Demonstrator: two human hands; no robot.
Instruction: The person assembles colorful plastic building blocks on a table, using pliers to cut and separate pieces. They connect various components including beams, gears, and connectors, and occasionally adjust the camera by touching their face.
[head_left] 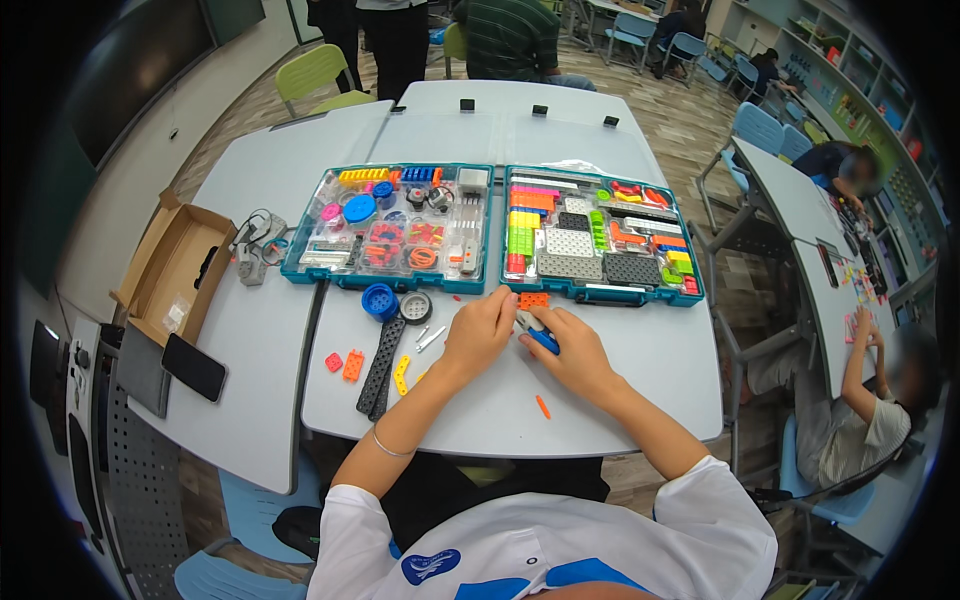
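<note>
My right hand (pixel 572 352) is closed around a small blue-and-grey hand tool (pixel 541 334), whose tip points toward my left hand (pixel 482 330). The fingers of the left are pinched together, and what they hold, if anything, is hidden. Just beyond my fingertips lies an orange perforated block (pixel 533 300). Left of my hands a long dark perforated beam (pixel 382 365) lies beside a blue wheel (pixel 379 301) and a grey wheel (pixel 416 307). Close to my left forearm sits a yellow angled piece (pixel 402 375). A thin orange piece (pixel 543 406) rests nearer to me.
Two teal cases of building parts stand open at the back, a left case (pixel 300 272) and a right case (pixel 600 295). On the left table are a cardboard box (pixel 150 270), a phone (pixel 195 368) and a cabled grey device (pixel 250 262). Another person sits at the right.
</note>
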